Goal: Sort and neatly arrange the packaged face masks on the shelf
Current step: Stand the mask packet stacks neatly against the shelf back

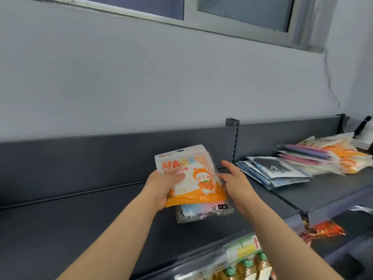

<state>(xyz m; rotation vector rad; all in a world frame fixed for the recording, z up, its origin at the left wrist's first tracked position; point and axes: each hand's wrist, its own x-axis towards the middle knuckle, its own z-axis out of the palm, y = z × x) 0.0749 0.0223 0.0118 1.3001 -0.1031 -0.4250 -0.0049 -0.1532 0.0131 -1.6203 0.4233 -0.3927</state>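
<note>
While gripped by the left hand [161, 188] and touched at its right edge by the straight-fingered right hand [236, 182], the orange mask pack [191, 178] is held over a dark grey shelf [80, 229]; mixed packs [282, 170] are piled rightward, under a pale wall [141, 77] and window [242, 11].

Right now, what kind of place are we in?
Probably a small shop: slotted metal display shelf, stacks of packaged face masks on it, bottled goods on the tier below.

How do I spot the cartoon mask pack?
Find the dark shelf under the window. The left hand holds a stack there, right hand alongside. It's the top pack, orange and white, reading MASK, unlike the grey pack beneath.
</note>
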